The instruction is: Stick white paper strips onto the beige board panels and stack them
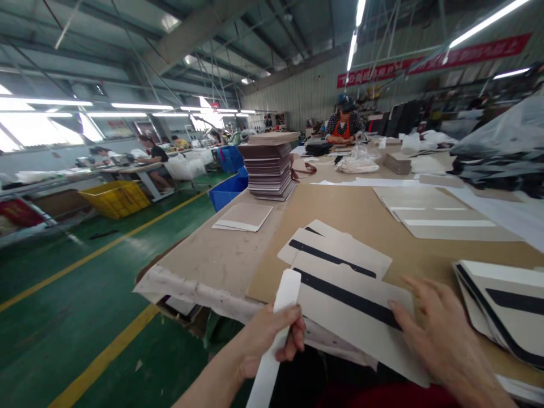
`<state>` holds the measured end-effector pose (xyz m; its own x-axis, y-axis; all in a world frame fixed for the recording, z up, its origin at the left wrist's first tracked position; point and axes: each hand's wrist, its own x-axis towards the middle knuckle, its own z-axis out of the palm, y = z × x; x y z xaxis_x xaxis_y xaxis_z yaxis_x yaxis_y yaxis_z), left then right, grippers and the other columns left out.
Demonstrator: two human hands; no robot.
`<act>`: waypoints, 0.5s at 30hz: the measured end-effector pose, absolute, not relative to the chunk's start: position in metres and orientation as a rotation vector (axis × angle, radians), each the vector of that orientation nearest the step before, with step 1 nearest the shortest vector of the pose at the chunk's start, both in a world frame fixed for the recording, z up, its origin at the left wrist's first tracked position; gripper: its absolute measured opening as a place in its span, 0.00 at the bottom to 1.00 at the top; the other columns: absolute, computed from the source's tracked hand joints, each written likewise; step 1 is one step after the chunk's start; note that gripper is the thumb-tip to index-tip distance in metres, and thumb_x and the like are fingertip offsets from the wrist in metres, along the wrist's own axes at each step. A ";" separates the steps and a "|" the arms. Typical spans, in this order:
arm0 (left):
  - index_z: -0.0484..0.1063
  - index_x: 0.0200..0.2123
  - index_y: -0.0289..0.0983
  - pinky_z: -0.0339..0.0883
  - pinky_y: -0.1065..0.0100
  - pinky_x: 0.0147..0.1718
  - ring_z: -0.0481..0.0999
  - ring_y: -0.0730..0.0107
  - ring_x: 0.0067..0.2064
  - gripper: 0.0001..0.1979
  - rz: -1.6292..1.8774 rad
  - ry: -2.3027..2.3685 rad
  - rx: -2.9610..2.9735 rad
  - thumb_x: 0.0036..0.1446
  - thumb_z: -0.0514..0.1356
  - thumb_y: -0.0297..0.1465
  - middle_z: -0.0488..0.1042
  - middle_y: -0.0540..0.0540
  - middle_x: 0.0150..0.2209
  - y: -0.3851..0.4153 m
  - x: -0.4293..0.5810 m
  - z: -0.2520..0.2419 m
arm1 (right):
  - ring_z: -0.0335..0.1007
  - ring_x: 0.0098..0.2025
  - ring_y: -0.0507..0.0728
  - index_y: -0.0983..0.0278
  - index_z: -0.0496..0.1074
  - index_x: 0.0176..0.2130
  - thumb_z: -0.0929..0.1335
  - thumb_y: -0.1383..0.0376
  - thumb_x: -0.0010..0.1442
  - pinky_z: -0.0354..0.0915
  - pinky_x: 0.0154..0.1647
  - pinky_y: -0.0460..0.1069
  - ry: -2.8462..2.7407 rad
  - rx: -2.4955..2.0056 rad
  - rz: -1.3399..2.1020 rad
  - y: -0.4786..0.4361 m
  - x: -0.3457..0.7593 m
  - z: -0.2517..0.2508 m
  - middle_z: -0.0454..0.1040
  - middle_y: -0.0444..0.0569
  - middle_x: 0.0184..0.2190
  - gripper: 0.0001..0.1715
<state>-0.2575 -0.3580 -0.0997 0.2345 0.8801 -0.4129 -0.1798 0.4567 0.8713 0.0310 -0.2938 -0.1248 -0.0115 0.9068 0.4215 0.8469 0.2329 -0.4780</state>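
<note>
My left hand point(278, 334) is closed around a long white strip point(288, 289), which slants up over the table's front edge. Flat on the near right end of a grey board panel point(352, 283) lies my right hand point(437, 328), thumb and fingers apart. A black band runs lengthwise along this panel, and its lower edge juts past the table edge. Just behind it, partly covered, are more grey panels point(340, 249) with similar black bands. Beyond my right hand sits a pile of panels point(505, 306) with black and white bands.
A tall stack of brown boards point(270, 167) stands at the table's far left, with thin panels point(244, 217) before it. Panels with white strips point(446, 215) lie at right. Across the table a person point(345, 124) in an orange apron works. Left is green floor point(127, 266).
</note>
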 end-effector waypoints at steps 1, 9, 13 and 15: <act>0.69 0.28 0.33 0.45 0.77 0.13 0.62 0.81 0.15 0.20 0.834 1.071 0.803 0.51 0.61 0.46 0.71 0.49 0.19 -0.357 -0.252 -0.100 | 0.66 0.47 0.65 0.66 0.64 0.55 0.62 0.52 0.59 0.64 0.48 0.59 -1.855 -1.544 0.328 -0.302 0.019 -0.118 0.67 0.59 0.48 0.29; 0.69 0.26 0.33 0.47 0.78 0.12 0.63 0.81 0.14 0.24 0.777 1.084 0.937 0.50 0.60 0.52 0.70 0.50 0.17 -0.354 -0.206 -0.095 | 0.71 0.39 0.54 0.58 0.57 0.62 0.60 0.59 0.65 0.69 0.43 0.50 -1.723 -1.086 1.239 -0.336 -0.054 -0.097 0.69 0.49 0.48 0.28; 0.72 0.28 0.33 0.50 0.75 0.13 0.61 0.79 0.14 0.31 0.693 1.121 1.000 0.46 0.58 0.59 0.68 0.50 0.15 -0.348 -0.207 -0.111 | 0.71 0.41 0.54 0.59 0.60 0.61 0.62 0.64 0.64 0.69 0.43 0.48 -1.783 -0.991 0.998 -0.333 -0.054 -0.111 0.70 0.50 0.47 0.26; 0.74 0.30 0.32 0.53 0.74 0.16 0.63 0.77 0.16 0.32 0.704 1.107 1.001 0.46 0.59 0.58 0.68 0.50 0.15 -0.343 -0.213 -0.123 | 0.70 0.43 0.54 0.58 0.61 0.60 0.63 0.67 0.62 0.69 0.40 0.46 -1.774 -0.931 0.816 -0.332 -0.056 -0.119 0.69 0.51 0.50 0.27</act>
